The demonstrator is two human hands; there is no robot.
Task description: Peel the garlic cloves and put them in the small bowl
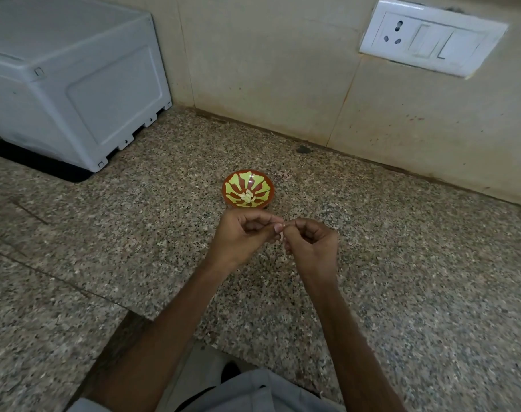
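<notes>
Head view: left hand (244,236) and right hand (311,248) both pinch a mostly hidden clove (281,234) above mid-worktop (401,263), near the bowl (227,185) holding peeled cloves (247,197). Likely light, firm, slippery once bare; grip its ends.

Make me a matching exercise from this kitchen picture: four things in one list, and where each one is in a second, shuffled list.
Things
1. small bowl
2. peeled garlic cloves
3. socket and switch plate
4. grey appliance

Places
A. on the wall, upper right
B. inside the bowl
C. on the granite counter, just beyond the left hand and right hand
D. at the back left of the counter

Pairs: 1-C, 2-B, 3-A, 4-D
</notes>
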